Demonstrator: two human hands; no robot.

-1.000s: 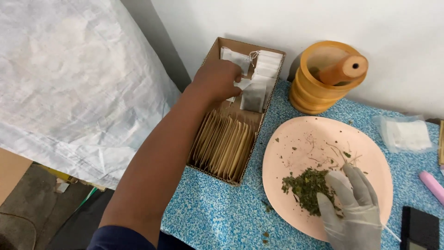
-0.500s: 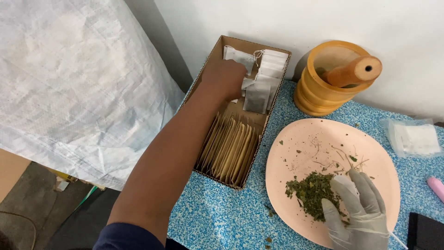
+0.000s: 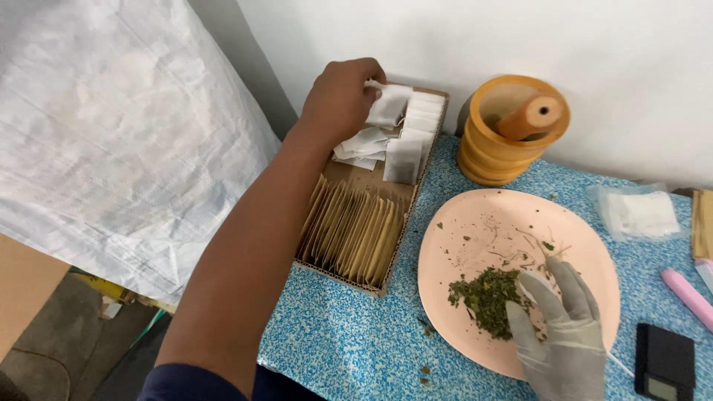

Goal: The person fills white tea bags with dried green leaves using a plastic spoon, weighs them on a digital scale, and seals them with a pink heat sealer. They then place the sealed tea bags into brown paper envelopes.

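The bare left hand (image 3: 338, 100) reaches across to the far end of a long, shallow brown cardboard box (image 3: 355, 273) and pinches a small white paper filter bag (image 3: 390, 104) between thumb and curled fingers, lifting it just above the loose heap of identical white bags (image 3: 386, 145) that fills that end. The bag is flat, roughly square, thin and slightly crumpled, with a soft matte surface; its upper edge disappears under the fingertips. The near end of the box holds a tight row of tan paper envelopes (image 3: 356, 234) standing on edge. The box lies on a blue-and-white speckled tabletop (image 3: 349, 349), next to a round pale pink plate (image 3: 475, 223). On the plate sits a small mound of chopped dried green herb (image 3: 486, 297), with loose flecks and stems scattered around it. The right hand (image 3: 561, 334), in a whitish disposable glove, rests on the plate's near side with its fingers loosely spread and the fingertips touching the edge of the herb, gripping nothing visible. Behind the plate stands an orange ribbed mortar (image 3: 494, 152) with a pestle (image 3: 531, 117) leaning inside.
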